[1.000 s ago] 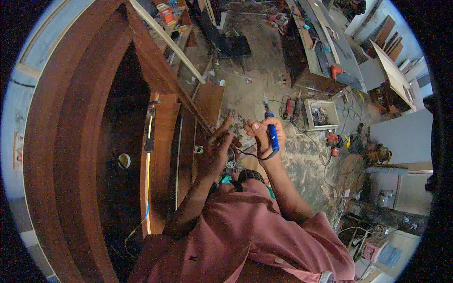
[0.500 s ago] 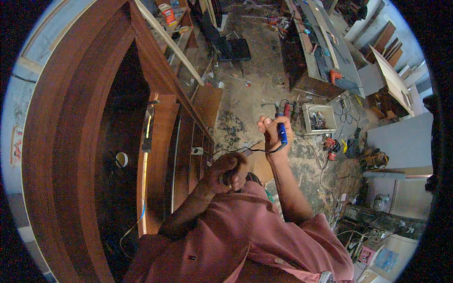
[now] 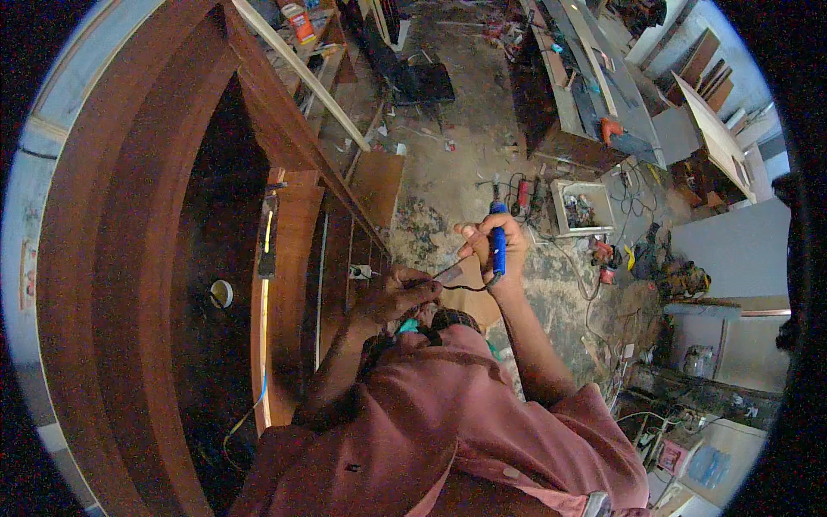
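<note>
A soldering iron with a blue handle [image 3: 498, 246] stands upright in my right hand [image 3: 508, 241], its metal end pointing away from me. My fingers are closed about the handle. From its near end a black cord [image 3: 469, 288] loops left to my left hand [image 3: 401, 295], where the fingertips pinch together on it. My left hand is in front of my chest, close beside the brown wooden cabinet. A small white socket box [image 3: 360, 271] sits at the cabinet's edge, just beyond my left hand.
The large brown cabinet frame [image 3: 129, 258] fills the left side, with a spirit level [image 3: 270, 233] on its inner board. On the floor ahead right are a white bin of small parts [image 3: 582, 209], red power tools [image 3: 603, 258] and cables. A long workbench [image 3: 577, 129] holds an orange drill [image 3: 611, 129].
My left hand has opened out from a loose curl and now pinches the cord. The soldering iron has shifted slightly left and nearer, and the cord's loop hangs closer.
</note>
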The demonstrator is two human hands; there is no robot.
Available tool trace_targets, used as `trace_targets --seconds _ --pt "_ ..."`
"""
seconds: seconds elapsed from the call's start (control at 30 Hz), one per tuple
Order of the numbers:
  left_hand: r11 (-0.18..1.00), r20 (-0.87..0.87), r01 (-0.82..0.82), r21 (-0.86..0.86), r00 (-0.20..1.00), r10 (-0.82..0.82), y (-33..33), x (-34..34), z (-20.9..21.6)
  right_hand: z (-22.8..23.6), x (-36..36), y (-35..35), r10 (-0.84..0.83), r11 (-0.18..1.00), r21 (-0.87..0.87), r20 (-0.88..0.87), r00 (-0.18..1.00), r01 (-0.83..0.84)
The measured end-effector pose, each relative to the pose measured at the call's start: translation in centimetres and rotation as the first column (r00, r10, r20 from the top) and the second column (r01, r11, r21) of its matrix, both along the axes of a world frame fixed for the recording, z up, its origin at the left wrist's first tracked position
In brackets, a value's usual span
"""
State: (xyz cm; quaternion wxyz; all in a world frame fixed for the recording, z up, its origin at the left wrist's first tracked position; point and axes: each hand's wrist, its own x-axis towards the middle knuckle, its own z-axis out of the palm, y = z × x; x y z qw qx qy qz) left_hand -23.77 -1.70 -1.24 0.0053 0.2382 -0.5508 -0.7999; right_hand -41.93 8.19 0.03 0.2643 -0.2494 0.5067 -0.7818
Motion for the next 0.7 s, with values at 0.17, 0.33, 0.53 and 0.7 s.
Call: trace_targets --seconds 0.17,0.33,0.53,0.7 --pt "0.971 -0.361 0.133 0.198 0.931 -0.054 -1.2 0.2 0.9 -0.5 1.3 0.1 0.028 0.994 0.105 0.024 0.999 -0.031" --pt "0.954 -0.312 -0.119 0.277 0.928 0.206 -1.7 1.9 2.2 -0.7 0.4 -0.3 0.002 0.996 0.086 0.011 1.000 -0.003" --pt "0.958 -0.284 -0.173 0.228 0.929 0.236 -2.3 1.9 2.7 -0.9 0.7 -1.4 0.116 0.993 -0.009 0.132 0.985 -0.116" --pt "0.992 -0.246 -0.058 0.113 0.965 0.085 -1.8 1.7 2.7 -0.7 2.4 -3.0 0.291 0.955 0.020 0.100 0.951 -0.295"
